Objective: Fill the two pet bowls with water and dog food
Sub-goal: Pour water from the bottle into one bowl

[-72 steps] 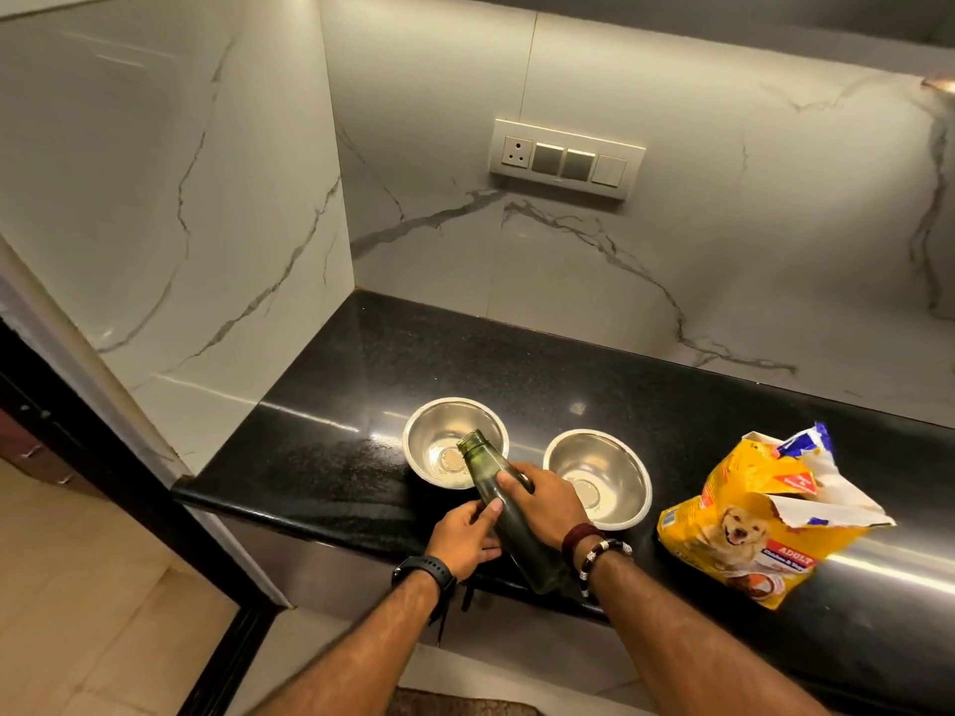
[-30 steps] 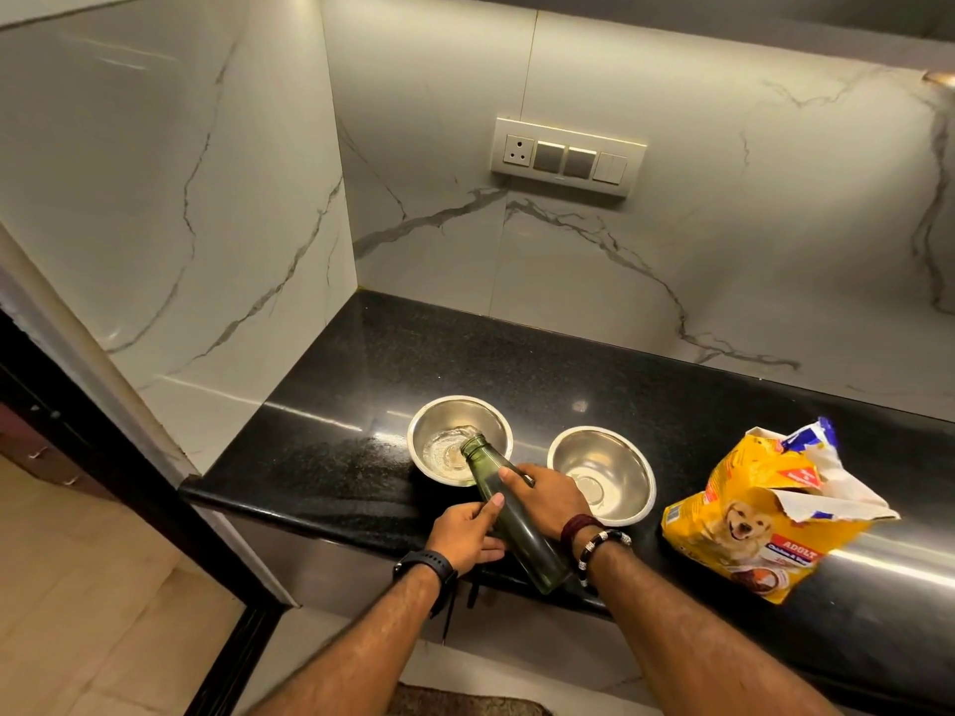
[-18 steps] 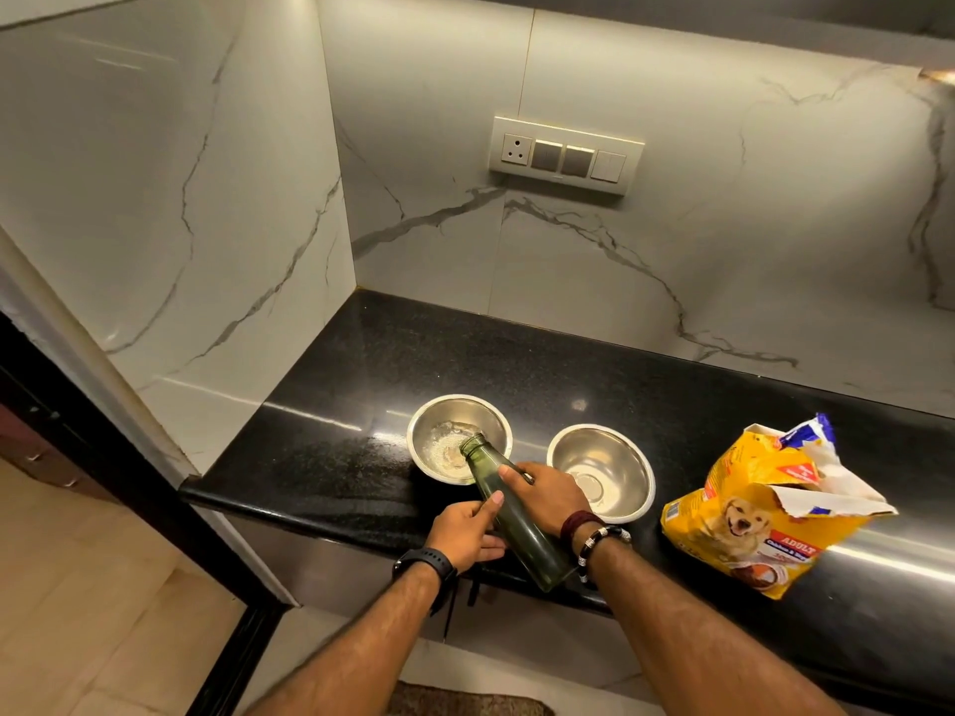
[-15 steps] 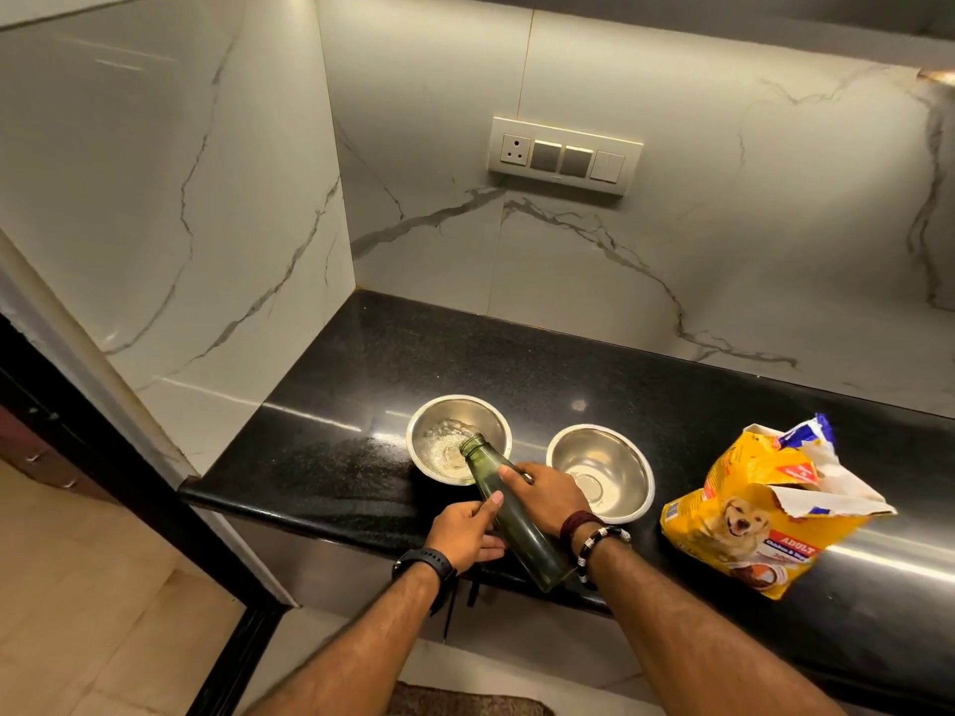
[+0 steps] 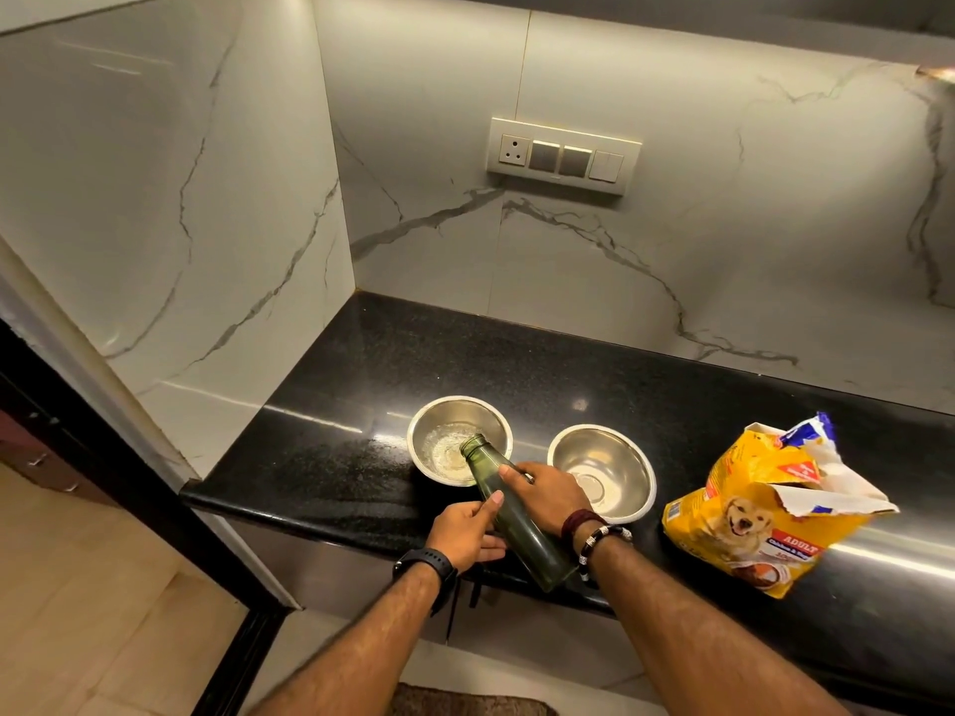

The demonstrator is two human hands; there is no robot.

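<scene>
Two steel pet bowls stand side by side on the black counter (image 5: 517, 364). The left bowl (image 5: 439, 421) holds rippling water. The right bowl (image 5: 620, 457) has nothing in it. A dark green glass bottle (image 5: 522, 529) is tilted with its open mouth over the left bowl's near rim. My right hand (image 5: 542, 496) grips the bottle's upper body from the right. My left hand (image 5: 465, 532) steadies it from the left, thumb on the glass. A yellow dog food bag (image 5: 744, 519) lies torn open at the right.
White marble walls close the counter's left and back sides. A switch and socket plate (image 5: 563, 156) is on the back wall. The counter's front edge runs just under my hands, with tiled floor (image 5: 77, 612) and a dark door frame below left.
The bottle has tipped lower, its mouth now down over the left bowl's rim. Water has gathered and ripples in that bowl. Both hands have stayed on the bottle.
</scene>
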